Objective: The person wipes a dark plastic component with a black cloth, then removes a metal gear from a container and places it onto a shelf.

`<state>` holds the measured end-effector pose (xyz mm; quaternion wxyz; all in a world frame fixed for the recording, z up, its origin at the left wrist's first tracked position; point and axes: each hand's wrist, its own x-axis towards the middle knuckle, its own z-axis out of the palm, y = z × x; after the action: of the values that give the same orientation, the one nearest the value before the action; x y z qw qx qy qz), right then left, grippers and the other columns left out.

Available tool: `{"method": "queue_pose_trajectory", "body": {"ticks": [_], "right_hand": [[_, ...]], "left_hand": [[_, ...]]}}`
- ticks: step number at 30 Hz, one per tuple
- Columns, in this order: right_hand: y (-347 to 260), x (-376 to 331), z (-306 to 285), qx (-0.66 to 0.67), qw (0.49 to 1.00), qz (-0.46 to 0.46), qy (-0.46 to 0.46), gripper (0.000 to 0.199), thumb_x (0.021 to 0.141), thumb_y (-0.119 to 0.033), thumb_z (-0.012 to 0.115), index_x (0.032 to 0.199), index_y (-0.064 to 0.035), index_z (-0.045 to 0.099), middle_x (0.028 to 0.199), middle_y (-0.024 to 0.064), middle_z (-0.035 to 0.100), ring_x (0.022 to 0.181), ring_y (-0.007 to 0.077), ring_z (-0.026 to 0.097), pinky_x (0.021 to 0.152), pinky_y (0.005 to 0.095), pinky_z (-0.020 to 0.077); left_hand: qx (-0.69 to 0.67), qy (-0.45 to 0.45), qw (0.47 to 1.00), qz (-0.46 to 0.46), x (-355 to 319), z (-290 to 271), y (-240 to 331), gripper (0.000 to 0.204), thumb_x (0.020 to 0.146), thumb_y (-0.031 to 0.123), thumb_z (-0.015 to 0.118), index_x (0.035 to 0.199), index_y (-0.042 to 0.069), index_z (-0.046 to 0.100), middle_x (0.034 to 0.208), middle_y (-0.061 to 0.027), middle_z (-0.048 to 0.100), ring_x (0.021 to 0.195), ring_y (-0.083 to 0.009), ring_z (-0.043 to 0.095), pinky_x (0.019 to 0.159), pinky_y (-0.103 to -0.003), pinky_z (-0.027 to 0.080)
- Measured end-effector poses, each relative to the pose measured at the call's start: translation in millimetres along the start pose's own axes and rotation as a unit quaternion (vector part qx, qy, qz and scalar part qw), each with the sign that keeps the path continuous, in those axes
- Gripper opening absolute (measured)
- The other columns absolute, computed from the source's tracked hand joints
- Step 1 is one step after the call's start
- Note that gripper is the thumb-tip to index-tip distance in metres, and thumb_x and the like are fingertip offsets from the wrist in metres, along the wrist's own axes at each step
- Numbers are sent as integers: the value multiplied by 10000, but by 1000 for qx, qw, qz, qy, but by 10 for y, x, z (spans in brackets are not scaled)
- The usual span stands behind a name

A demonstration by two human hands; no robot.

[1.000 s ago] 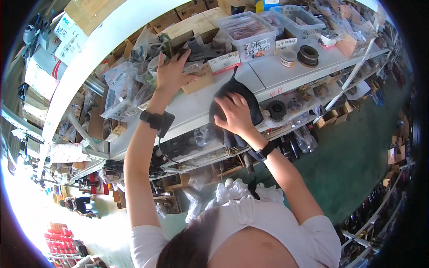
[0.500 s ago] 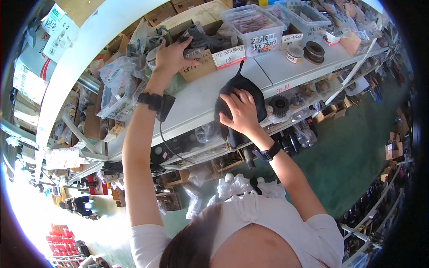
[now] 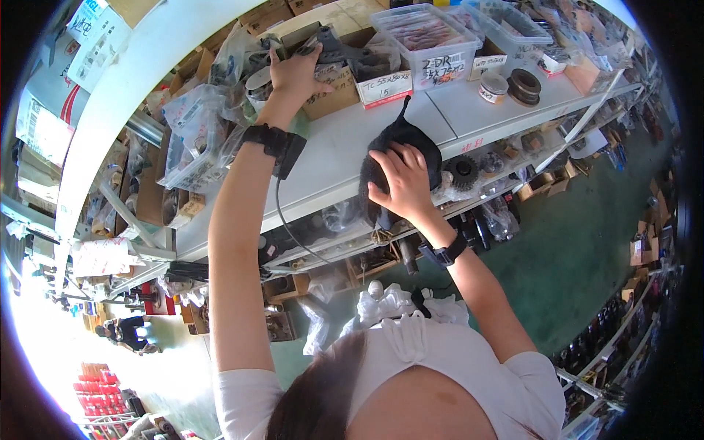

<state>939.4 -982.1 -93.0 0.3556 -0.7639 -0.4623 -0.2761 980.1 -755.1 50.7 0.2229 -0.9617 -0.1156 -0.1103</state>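
My left hand (image 3: 295, 79) reaches to the back of the shelf, its fingers spread over the front of an open cardboard box (image 3: 330, 95) that holds dark grey metal parts (image 3: 328, 50). Whether its fingertips touch the parts is hard to make out. At the shelf's front edge, a soft black cloth item (image 3: 424, 150), perhaps a bag or cap, has a narrow strap pointing up. My right hand (image 3: 402, 180) lies on it with fingers bent, gripping the fabric against the edge. Part of the cloth is hidden under that hand.
Clear plastic tubs (image 3: 433, 51), a small white-and-red box (image 3: 385, 89), a round tin (image 3: 493, 88) and a dark ring-shaped part (image 3: 524, 86) stand along the shelf (image 3: 330, 147). Bagged parts fill a bin (image 3: 191, 165) at left. A toothed gear (image 3: 462, 172) sits on the lower shelf.
The view has shifted slightly, so the shelf appears a little further right. My left hand stays at the cardboard box and my right hand keeps its hold on the black cloth.
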Motion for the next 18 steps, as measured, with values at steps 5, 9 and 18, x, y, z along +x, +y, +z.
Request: {"method": "queue_pose_trajectory", "body": {"ticks": [5, 9, 18], "right_hand": [[-12, 9, -6, 3, 1000, 0, 1, 453, 691, -325, 559, 1070, -82, 513, 993, 118, 530, 1016, 292, 444, 924, 426, 311], [-16, 9, -4, 6, 1000, 2, 5, 451, 690, -321, 560, 1070, -83, 513, 988, 117, 530, 1012, 294, 446, 927, 426, 311], [-26, 79, -130, 23, 999, 7, -25, 466, 746, -334, 579, 1144, -104, 503, 1028, 140, 560, 1030, 309, 470, 940, 408, 315]], "left_hand": [[3, -22, 1000, -22, 35, 8, 6, 935, 576, 623, 634, 1349, 253, 259, 833, -68, 639, 814, -245, 611, 1011, -533, 216], [2, -15, 1000, -24, 63, 37, 5, 931, 590, 601, 646, 1354, 250, 246, 830, -65, 639, 811, -241, 611, 1010, -545, 207], [36, -45, 997, -47, 98, 5, 84, 955, 605, 540, 683, 1369, 213, 212, 981, -114, 610, 992, -275, 547, 1016, -532, 184]]}}
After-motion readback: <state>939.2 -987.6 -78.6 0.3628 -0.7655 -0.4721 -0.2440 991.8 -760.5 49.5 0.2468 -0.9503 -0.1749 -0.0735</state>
